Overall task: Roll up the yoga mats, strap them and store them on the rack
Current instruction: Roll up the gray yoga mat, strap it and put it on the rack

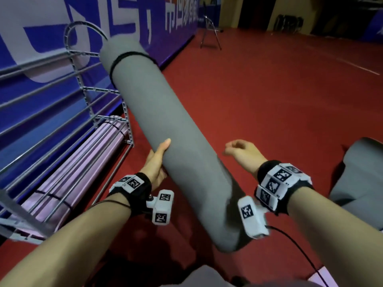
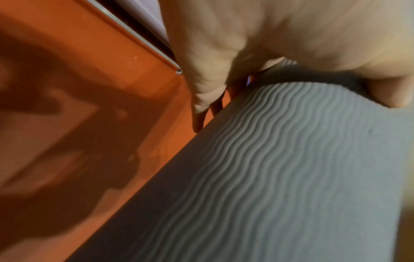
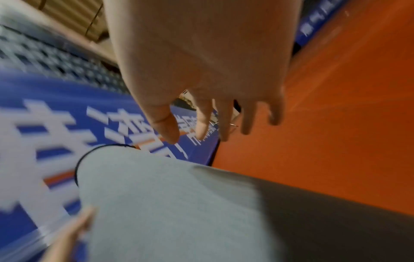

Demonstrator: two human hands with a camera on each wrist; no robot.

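A rolled grey yoga mat slants from near my body up toward the rack, with a black strap around its far end. My left hand grips the roll from underneath at its middle, thumb on its near side. My right hand hovers just right of the roll, fingers loosely curled and holding nothing. A pink rolled mat with black straps lies on the rack's bottom shelf.
The grey wire rack stands at the left against a blue and white banner wall. Red floor spreads to the right. A flat grey mat lies at the right edge. A folding metal stand stands far back.
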